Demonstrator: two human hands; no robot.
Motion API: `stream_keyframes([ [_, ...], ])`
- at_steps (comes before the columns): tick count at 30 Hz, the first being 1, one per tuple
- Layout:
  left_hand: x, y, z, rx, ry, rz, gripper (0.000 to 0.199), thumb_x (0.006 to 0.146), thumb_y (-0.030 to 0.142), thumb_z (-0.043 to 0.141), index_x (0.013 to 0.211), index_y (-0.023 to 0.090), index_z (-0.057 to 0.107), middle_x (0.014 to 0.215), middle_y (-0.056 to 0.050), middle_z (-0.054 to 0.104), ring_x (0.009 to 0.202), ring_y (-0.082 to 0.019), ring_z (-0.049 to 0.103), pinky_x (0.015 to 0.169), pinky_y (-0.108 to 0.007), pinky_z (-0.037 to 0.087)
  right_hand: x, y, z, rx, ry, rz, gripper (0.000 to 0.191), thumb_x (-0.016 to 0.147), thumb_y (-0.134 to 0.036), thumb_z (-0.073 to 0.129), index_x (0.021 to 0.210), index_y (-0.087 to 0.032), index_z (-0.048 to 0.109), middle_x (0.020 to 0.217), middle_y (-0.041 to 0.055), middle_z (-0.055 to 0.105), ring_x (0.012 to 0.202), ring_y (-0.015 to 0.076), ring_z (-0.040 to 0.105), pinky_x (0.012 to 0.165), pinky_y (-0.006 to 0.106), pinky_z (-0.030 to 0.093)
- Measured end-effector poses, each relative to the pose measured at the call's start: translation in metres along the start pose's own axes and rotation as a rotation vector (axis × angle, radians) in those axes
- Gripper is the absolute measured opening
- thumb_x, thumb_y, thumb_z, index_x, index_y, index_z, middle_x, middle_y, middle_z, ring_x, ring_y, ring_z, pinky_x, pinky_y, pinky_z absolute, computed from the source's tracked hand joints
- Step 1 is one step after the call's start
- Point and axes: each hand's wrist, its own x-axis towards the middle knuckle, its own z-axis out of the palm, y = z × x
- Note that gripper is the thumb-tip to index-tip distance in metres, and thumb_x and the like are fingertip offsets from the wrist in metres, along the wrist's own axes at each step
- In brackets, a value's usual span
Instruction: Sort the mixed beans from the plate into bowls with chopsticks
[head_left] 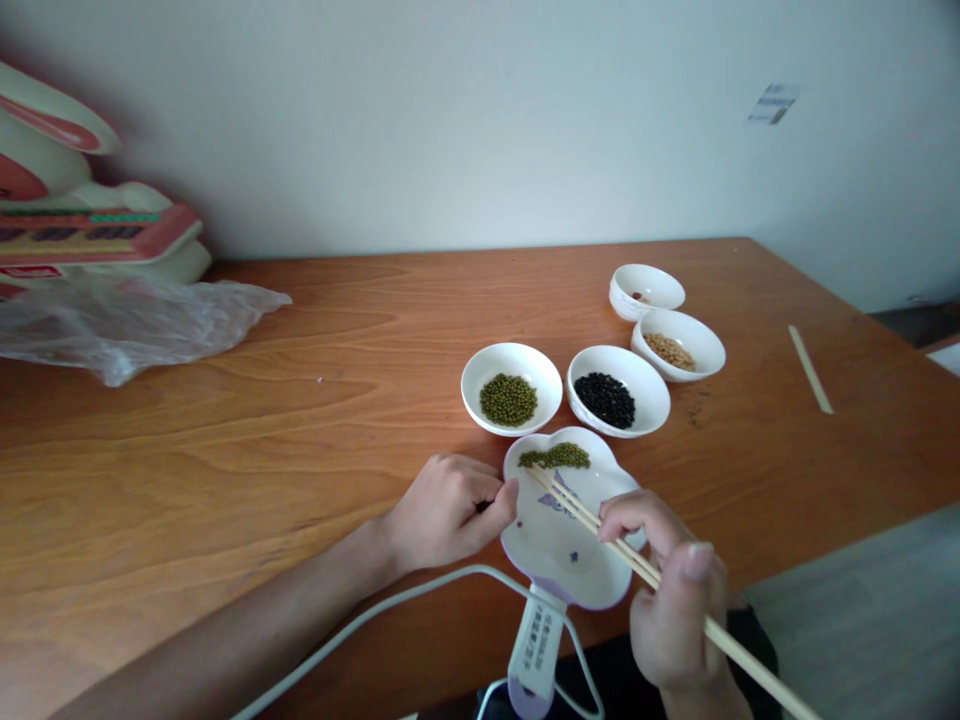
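Note:
My right hand [679, 590] grips a pair of wooden chopsticks [574, 505]. Their tips touch the mung beans [559, 456], which lie in a band along the far side of a white flower-shaped plate [547, 560] with a purple rim. At the plate's left rim, my left hand [454, 510] is closed, its thumb on the edge and its other fingers curled and partly hidden. The plate's handle [538, 645] carries a printed label and points toward me. Just beyond the plate stand a white bowl of mung beans [508, 400] and a white bowl of black beans [606, 400].
Farther right are a bowl of tan beans [670, 351] and a bowl with a few small reddish pieces [645, 290]. A flat pale strip [811, 370] lies at the right. A clear plastic bag [142, 318] and a toy [90, 220] occupy the left. A white cable [420, 582] crosses in front.

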Motion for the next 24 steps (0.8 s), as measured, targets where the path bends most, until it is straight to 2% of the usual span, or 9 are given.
stream_keyframes([
  [7,0.001,0.001,0.000,-0.010,0.002,-0.004,0.054,0.113,0.028,0.041,0.060,0.018,0.042,0.057,0.002,0.048,0.052,-0.010,0.040,0.056,-0.029,0.030,0.001,-0.005,-0.006,-0.009,0.072,-0.099,0.072,0.112,-0.059,0.019,0.079,-0.022,0.071,0.081,0.0080,0.071,0.082,0.0249,0.070,0.071,0.037,0.053],
  [13,0.002,0.000,0.000,-0.026,-0.008,-0.003,0.054,0.114,0.028,0.040,0.061,0.019,0.039,0.058,0.002,0.047,0.054,-0.010,0.040,0.058,-0.030,0.032,0.019,-0.027,-0.004,0.088,0.225,-0.059,0.078,0.107,-0.072,0.019,0.078,-0.023,0.072,0.084,0.0082,0.069,0.083,0.0263,0.067,0.073,0.040,0.052],
  [18,0.001,-0.001,-0.001,-0.032,-0.013,-0.002,0.054,0.114,0.028,0.041,0.061,0.019,0.042,0.058,0.002,0.049,0.053,-0.010,0.042,0.057,-0.029,0.032,0.039,-0.040,0.006,0.132,0.233,-0.033,0.078,0.103,-0.079,0.023,0.078,-0.022,0.071,0.085,0.0096,0.067,0.086,0.0287,0.067,0.073,0.042,0.052],
  [22,0.001,0.000,-0.001,-0.018,-0.013,0.002,0.054,0.113,0.027,0.041,0.060,0.019,0.042,0.059,0.001,0.051,0.053,-0.010,0.042,0.058,-0.029,0.033,0.023,-0.030,-0.001,0.113,0.259,-0.046,0.077,0.105,-0.075,0.021,0.077,-0.023,0.070,0.083,0.0079,0.066,0.082,0.0267,0.065,0.073,0.040,0.051],
  [24,0.001,0.001,-0.001,-0.016,-0.011,-0.006,0.054,0.113,0.028,0.040,0.060,0.019,0.040,0.058,0.001,0.050,0.053,-0.010,0.041,0.058,-0.030,0.032,0.011,-0.020,-0.007,0.064,0.217,-0.038,0.078,0.106,-0.074,0.019,0.077,-0.023,0.070,0.082,0.0078,0.067,0.081,0.0258,0.065,0.073,0.039,0.051],
])
